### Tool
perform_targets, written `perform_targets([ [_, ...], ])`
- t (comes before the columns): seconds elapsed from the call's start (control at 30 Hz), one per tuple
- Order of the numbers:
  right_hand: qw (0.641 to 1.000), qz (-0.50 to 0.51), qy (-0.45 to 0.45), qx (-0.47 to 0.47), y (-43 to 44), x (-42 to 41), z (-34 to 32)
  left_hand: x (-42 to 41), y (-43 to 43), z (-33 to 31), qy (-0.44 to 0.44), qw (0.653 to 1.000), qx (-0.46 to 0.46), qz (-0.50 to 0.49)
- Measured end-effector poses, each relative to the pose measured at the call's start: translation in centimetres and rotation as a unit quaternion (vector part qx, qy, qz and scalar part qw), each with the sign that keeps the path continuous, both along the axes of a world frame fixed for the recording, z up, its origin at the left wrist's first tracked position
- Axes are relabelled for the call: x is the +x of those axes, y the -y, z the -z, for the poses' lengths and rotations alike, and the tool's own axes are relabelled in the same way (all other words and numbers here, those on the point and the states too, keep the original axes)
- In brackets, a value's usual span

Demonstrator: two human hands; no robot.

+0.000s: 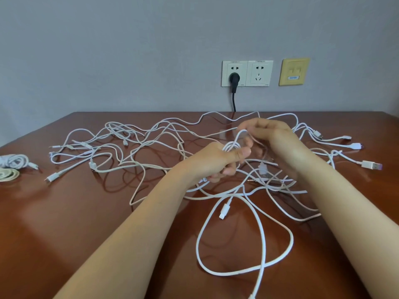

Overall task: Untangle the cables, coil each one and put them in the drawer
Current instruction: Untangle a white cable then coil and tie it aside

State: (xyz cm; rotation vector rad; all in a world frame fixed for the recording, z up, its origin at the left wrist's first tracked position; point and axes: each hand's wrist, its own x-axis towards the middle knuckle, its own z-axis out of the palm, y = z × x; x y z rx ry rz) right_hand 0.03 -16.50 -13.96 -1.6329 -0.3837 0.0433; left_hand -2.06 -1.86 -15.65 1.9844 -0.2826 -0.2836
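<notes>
Dozens of loops of white cables [225, 207] sprawl tangled across the brown table [64, 223]. Above them, the left hand [216, 164] clamps a small coil [232, 146] under its thumb. Right hand [274, 134], fingers curled, pinches the strand feeding it; two coiled bundles [13, 162] sit far left.

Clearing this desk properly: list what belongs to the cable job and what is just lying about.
Job: half-wound cable, gripped by left hand, pinched by right hand; tangled cables; two finished coils.
Lying about: black plug, wall sockets, yellow wall plate.
</notes>
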Motion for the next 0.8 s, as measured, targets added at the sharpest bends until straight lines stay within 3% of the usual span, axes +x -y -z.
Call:
perform_targets([
  [0.13, 0.997, -0.021, -0.059, 0.045, 1.1, 0.2, -0.5, -0.3, 0.1, -0.1, 0.01, 0.999, -0.04, 0.021],
  [0.27, 0.995, -0.069, -0.064, 0.03, 0.9, -0.1, -0.7, 0.2, 0.0, 0.1, 0.027, 0.995, -0.096, -0.028],
  [0.37, 0.995, -0.088, -0.031, -0.036, 0.6, -0.4, -0.7, 0.4, -0.2, 0.1, 0.03, 0.992, -0.109, -0.056],
  [0.47, 0.989, -0.065, 0.024, -0.13, 0.2, -0.7, -0.3, 0.5, 0.0, 0.3, 0.027, 0.997, -0.058, -0.044],
  [0.67, 0.99, -0.013, 0.068, -0.125, -0.3, -0.5, -0.2, 0.3, 0.3, 0.1, 0.025, 0.999, -0.021, -0.016],
  [0.73, 0.974, 0.007, 0.118, -0.191, -0.4, -0.6, 0.1, 0.1, 0.4, 0.3, 0.034, 0.999, 0.014, 0.006],
  [0.8, 0.936, 0.032, 0.193, -0.293, -0.6, -0.7, 0.6, -0.1, 0.5, 0.4, 0.046, 0.998, 0.04, 0.021],
])
